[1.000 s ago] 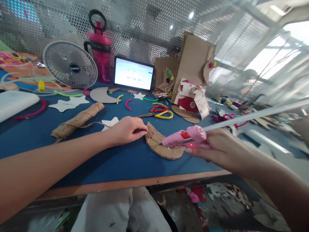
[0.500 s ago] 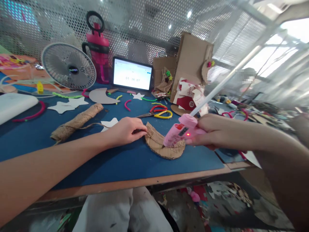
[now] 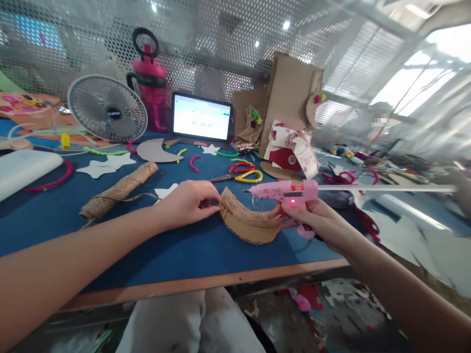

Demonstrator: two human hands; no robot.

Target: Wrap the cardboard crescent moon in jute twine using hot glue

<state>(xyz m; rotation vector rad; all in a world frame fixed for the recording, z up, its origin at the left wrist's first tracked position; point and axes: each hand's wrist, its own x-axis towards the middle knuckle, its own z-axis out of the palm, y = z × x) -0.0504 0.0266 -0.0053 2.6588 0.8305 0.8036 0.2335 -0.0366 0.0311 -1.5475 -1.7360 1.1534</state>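
Observation:
A cardboard crescent (image 3: 253, 231) lies on the blue table, its upper curve covered with rows of brown twine (image 3: 245, 210). My left hand (image 3: 193, 203) is closed in a pinch at the crescent's left tip, on the twine that runs over from the twine roll (image 3: 119, 190). In my right hand (image 3: 311, 215) is a pink glue gun (image 3: 285, 190), held level with its nozzle pointing left above the crescent. A long white glue stick (image 3: 382, 188) sticks out of its back. Fingers of that hand reach the crescent's right end.
Behind the crescent lie scissors (image 3: 239, 176) with red and yellow handles. White paper stars (image 3: 106, 164), a grey crescent (image 3: 156, 150) and pipe cleaners (image 3: 195, 163) are scattered about. A fan (image 3: 110, 110), a pink bottle (image 3: 149, 88), a tablet (image 3: 201, 116) and cardboard pieces (image 3: 294, 88) stand at the back.
The glue gun has lifted off the crescent and swung from nozzle-down to level. My right hand's fingers have come to the crescent's right end. My left hand has stayed at the left tip.

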